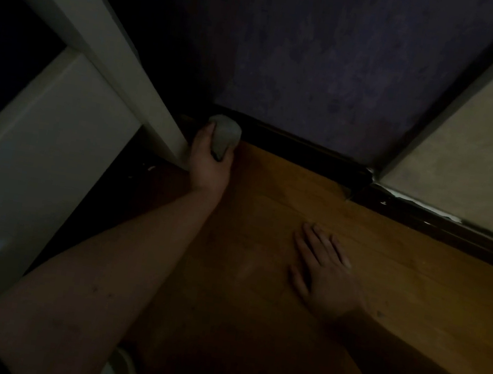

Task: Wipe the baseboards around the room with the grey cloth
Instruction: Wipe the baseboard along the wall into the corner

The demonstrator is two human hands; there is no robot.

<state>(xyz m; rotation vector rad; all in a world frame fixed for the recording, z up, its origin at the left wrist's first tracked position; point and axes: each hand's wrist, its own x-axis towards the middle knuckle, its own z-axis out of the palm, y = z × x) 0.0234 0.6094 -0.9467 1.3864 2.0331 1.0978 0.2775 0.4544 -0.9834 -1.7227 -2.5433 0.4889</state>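
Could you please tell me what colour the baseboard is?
The baseboard is dark brown, nearly black, in the head view.

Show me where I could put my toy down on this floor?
Bare wooden floor lies between the left hand holding the grey cloth, the right hand and the dark baseboard. By the white furniture it's tight.

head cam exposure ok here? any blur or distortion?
Head view: badly underexposed, left side and bottom near black; the grey cloth in the left hand at the dark baseboard still reads; the right hand, flat on the wood floor, is soft; wide-angle lens bends the white furniture frame and wall edges; no glare.
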